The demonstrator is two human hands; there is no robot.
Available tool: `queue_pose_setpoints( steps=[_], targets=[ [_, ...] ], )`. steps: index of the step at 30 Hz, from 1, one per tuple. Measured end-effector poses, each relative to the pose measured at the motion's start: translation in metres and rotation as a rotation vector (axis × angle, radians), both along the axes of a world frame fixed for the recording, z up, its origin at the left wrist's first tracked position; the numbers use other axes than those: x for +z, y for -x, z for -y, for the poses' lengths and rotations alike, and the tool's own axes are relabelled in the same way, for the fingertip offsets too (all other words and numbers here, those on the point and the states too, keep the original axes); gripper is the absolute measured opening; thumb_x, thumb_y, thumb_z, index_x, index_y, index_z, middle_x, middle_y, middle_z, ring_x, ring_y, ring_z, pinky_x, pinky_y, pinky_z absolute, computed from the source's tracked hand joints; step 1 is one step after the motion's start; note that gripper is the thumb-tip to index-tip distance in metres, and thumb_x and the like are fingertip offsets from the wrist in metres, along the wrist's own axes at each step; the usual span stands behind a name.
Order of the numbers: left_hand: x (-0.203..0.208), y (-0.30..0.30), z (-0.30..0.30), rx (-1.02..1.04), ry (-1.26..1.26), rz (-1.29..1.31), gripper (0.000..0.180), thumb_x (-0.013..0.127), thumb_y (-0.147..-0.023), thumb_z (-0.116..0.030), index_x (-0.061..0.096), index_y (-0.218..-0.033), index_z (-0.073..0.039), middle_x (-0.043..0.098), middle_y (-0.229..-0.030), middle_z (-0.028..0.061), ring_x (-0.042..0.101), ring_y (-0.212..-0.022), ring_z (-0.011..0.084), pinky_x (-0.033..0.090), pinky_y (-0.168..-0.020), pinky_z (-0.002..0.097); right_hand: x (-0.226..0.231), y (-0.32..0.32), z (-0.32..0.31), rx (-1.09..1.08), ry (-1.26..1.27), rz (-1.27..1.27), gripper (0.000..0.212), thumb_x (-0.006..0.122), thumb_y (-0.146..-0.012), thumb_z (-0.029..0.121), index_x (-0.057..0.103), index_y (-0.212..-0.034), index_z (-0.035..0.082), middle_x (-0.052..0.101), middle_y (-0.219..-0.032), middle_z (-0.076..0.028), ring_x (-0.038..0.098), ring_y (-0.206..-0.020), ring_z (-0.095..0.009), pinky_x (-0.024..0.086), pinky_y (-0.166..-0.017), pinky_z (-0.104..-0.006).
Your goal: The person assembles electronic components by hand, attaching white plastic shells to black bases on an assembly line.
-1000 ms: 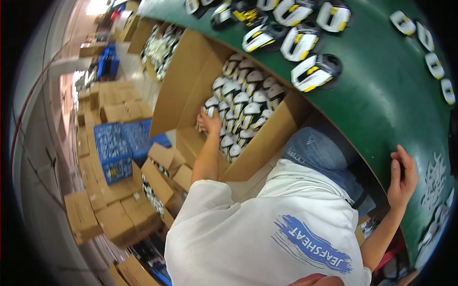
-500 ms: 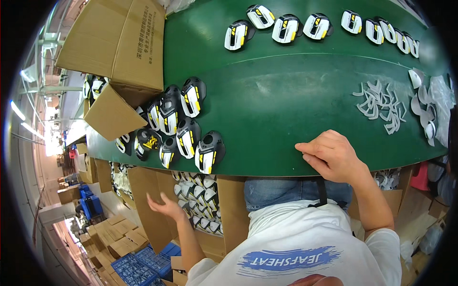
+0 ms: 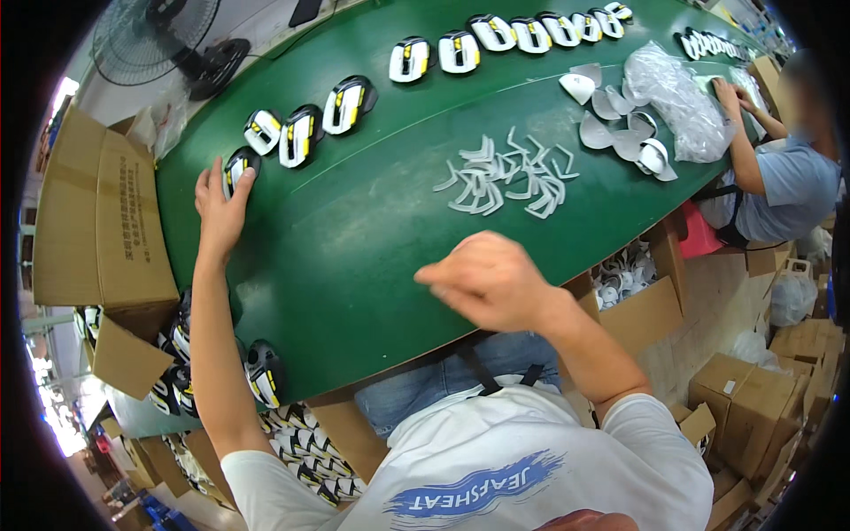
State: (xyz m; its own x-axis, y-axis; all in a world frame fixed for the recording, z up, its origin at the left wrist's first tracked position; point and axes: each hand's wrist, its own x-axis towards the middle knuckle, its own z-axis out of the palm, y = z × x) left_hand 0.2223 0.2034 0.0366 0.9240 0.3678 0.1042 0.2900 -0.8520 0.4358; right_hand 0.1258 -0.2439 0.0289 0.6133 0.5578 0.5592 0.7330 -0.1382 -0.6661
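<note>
At the left end of a row on the green table [image 3: 354, 239], my left hand [image 3: 221, 208] has its fingers round a black-and-white plastic shell [image 3: 239, 168] with yellow stripes. Similar shells, among them one beside my hand [image 3: 301, 135] and one farther along [image 3: 349, 104], run in a line to the far right. My right hand [image 3: 485, 276] hovers over the table's near side, fingers closed together; anything in them is too small or hidden to make out. Beyond it lies a pile of thin, clear curved strips [image 3: 509, 177].
Rounded white and grey pieces [image 3: 620, 124] and a plastic bag [image 3: 677, 102] lie to the right, near a co-worker [image 3: 779, 168]. An open carton [image 3: 106, 221] and more shells [image 3: 263, 373] are at left, a fan [image 3: 208, 66] behind. Filled boxes [image 3: 651, 310] stand below the table edge.
My left hand has come up from beside the carton below the table to a shell at the row's left end. The view has swung right, bringing the co-worker in. My right hand stays closed.
</note>
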Motion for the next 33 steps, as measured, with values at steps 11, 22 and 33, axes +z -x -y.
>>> queue_pose_setpoints(
  steps=[11,22,33],
  targets=[
    [0.028,0.087,0.02,-0.139,0.328,0.295,0.074,0.072,-0.104,-0.016,0.047,-0.172,0.0,0.064,-0.158,0.0196,0.065,-0.135,0.0238,0.05,-0.114,0.0369,0.036,-0.094,0.19,-0.749,0.677,0.307,0.028,0.082,-0.1,0.028,0.082,-0.118,0.007,0.082,-0.114,-0.011,0.074,-0.115,-0.032,0.051,-0.107,-0.0482],
    [-0.005,0.209,0.156,-0.612,0.047,0.105,0.085,0.082,-0.082,-0.012,0.056,-0.163,0.0,0.066,-0.154,0.0199,0.061,-0.137,0.0432,0.047,-0.121,0.0521,0.022,-0.098,0.176,-0.646,0.17,-0.355,0.029,0.075,-0.11,0.02,0.079,-0.131,0.002,0.079,-0.118,-0.007,0.071,-0.11,-0.016,0.053,-0.103,-0.0345],
    [0.04,0.206,0.213,-0.699,0.475,0.283,0.06,0.093,-0.089,-0.026,0.074,-0.14,-0.003,0.079,-0.124,0.0073,0.071,-0.118,0.0298,0.046,-0.118,0.0504,-0.001,0.038,0.041,0.179,-0.51,-1.159,0.037,0.078,-0.108,0.02,0.072,-0.135,-0.004,0.079,-0.124,-0.012,0.072,-0.108,-0.016,0.057,-0.097,-0.0344]
  ],
)
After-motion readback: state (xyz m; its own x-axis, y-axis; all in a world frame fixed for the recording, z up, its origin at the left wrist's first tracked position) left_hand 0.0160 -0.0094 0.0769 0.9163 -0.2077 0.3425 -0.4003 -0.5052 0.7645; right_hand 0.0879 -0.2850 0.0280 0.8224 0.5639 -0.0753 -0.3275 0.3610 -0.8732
